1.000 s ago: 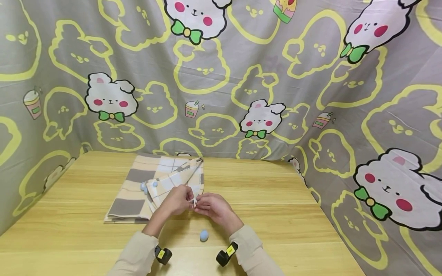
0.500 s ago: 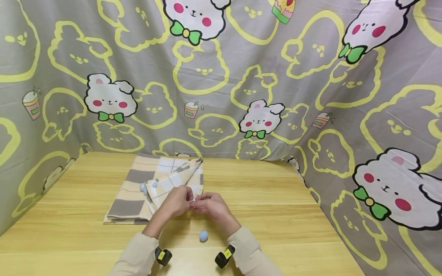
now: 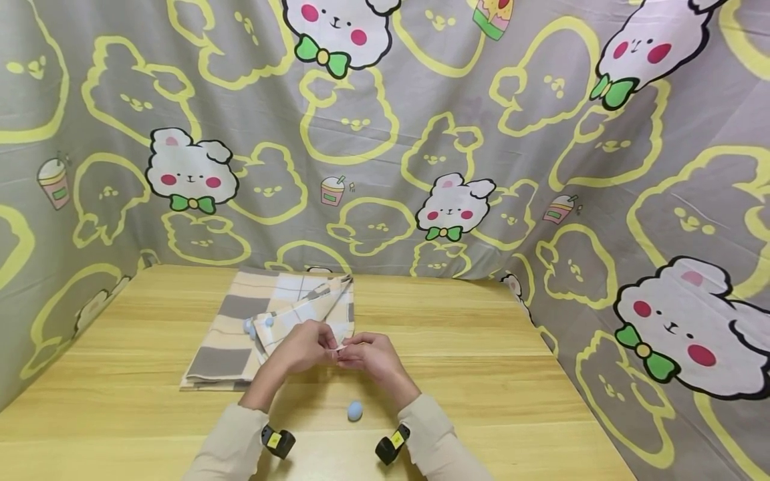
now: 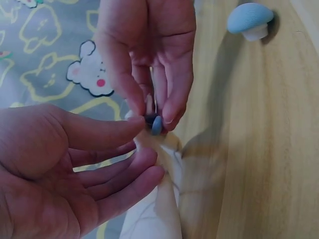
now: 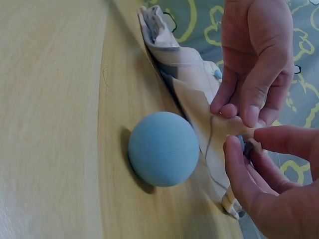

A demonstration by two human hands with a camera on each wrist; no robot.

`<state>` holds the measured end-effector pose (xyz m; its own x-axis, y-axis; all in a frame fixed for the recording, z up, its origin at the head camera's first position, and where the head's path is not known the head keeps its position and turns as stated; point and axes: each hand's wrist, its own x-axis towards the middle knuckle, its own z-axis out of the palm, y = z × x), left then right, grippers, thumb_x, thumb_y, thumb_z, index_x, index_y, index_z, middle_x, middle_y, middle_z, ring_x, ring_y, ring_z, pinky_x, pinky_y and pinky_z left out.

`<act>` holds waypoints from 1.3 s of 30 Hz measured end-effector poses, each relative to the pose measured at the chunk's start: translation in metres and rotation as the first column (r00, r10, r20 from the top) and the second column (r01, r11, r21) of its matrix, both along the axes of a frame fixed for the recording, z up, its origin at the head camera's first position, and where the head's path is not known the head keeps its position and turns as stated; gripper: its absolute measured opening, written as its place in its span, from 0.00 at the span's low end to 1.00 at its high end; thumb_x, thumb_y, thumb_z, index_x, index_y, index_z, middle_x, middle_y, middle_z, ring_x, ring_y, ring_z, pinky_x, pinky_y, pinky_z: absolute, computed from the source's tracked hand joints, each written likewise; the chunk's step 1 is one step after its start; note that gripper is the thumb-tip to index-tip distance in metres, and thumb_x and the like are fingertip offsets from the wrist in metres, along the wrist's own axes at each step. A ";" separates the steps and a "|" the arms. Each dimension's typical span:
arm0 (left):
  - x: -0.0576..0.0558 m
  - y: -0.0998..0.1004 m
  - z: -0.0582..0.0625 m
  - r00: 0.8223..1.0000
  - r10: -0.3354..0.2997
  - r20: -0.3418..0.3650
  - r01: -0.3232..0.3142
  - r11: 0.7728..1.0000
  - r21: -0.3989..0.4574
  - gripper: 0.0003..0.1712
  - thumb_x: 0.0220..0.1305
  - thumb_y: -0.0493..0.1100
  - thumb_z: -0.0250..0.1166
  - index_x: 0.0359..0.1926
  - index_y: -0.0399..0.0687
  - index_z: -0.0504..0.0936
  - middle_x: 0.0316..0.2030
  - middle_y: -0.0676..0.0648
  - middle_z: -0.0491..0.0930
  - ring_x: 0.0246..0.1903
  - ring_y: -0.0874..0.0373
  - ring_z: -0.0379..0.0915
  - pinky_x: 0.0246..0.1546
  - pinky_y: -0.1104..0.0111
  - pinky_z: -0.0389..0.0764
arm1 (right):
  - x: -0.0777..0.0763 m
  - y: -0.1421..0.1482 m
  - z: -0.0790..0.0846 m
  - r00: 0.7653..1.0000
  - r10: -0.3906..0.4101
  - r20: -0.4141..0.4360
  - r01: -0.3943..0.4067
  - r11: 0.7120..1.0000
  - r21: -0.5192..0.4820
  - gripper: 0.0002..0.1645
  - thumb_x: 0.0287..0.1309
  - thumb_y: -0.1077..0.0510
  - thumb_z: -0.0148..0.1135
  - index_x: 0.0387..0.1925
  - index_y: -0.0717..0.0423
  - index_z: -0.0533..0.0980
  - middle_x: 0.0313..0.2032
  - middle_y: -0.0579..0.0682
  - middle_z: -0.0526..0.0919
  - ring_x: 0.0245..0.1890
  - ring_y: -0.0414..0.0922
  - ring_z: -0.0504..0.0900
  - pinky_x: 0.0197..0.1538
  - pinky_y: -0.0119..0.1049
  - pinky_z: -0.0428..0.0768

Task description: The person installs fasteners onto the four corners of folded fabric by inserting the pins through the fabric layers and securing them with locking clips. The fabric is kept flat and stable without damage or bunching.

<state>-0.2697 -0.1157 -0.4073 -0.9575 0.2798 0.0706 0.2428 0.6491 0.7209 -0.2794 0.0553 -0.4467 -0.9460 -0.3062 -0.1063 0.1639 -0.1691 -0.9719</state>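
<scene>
A plaid cloth (image 3: 237, 307) in beige, white and grey lies folded on the table, one corner drawn up between both hands. My left hand (image 3: 308, 346) pinches that corner between thumb and fingers. On the other side, my right hand (image 3: 369, 361) pinches a small blue piece (image 5: 242, 143) with a dark part, right at the cloth's edge. Fingers partly hide this piece. Near the right forearm, a light blue mushroom-shaped clip (image 3: 355, 411) stands on the table; the left wrist view shows its ridged cap and white stem.
More light blue clips (image 3: 269, 322) sit along the folded cloth edge left of the hands. A wooden table (image 3: 457, 374) extends to a grey cartoon-print curtain (image 3: 373, 133) behind and at both sides.
The white cloth corner that stuck up between the hands is now lower and mostly covered by fingers. The left forearm has shifted slightly left. The lone clip stays put.
</scene>
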 end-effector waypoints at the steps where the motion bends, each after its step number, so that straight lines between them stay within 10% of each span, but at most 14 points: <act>1: 0.000 -0.001 0.000 1.000 -0.005 -0.001 0.005 1.000 0.006 0.06 0.48 0.33 0.70 0.24 0.43 0.80 0.20 0.52 0.79 0.23 0.60 0.72 0.27 0.66 0.72 | 0.000 0.000 0.000 1.000 0.000 0.002 0.000 1.000 -0.001 0.12 0.52 0.73 0.61 0.39 0.78 0.74 0.32 0.62 0.83 0.32 0.50 0.85 0.43 0.44 0.81; 17: -0.003 -0.008 0.000 0.998 -0.024 0.066 0.017 0.994 0.107 0.05 0.57 0.34 0.66 0.26 0.43 0.81 0.20 0.48 0.79 0.20 0.59 0.69 0.24 0.66 0.69 | 0.000 -0.002 -0.001 0.998 -0.046 0.039 0.048 0.998 -0.050 0.06 0.51 0.74 0.58 0.24 0.65 0.75 0.28 0.58 0.80 0.28 0.47 0.85 0.41 0.40 0.82; 39: 0.000 -0.009 0.001 0.996 -0.038 0.086 0.036 0.999 0.020 0.04 0.51 0.34 0.67 0.23 0.45 0.80 0.16 0.52 0.76 0.17 0.60 0.66 0.20 0.68 0.67 | -0.002 -0.005 -0.006 0.992 -0.113 0.053 0.116 0.993 -0.039 0.07 0.44 0.75 0.58 0.19 0.64 0.74 0.25 0.56 0.80 0.25 0.45 0.84 0.40 0.39 0.82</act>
<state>-0.2692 -0.1248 -0.4059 -0.9493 0.3145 -0.0065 0.2028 0.6277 0.7516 -0.2816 0.0507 -0.4525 -0.9689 -0.2014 -0.1439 0.1896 -0.2303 -0.9545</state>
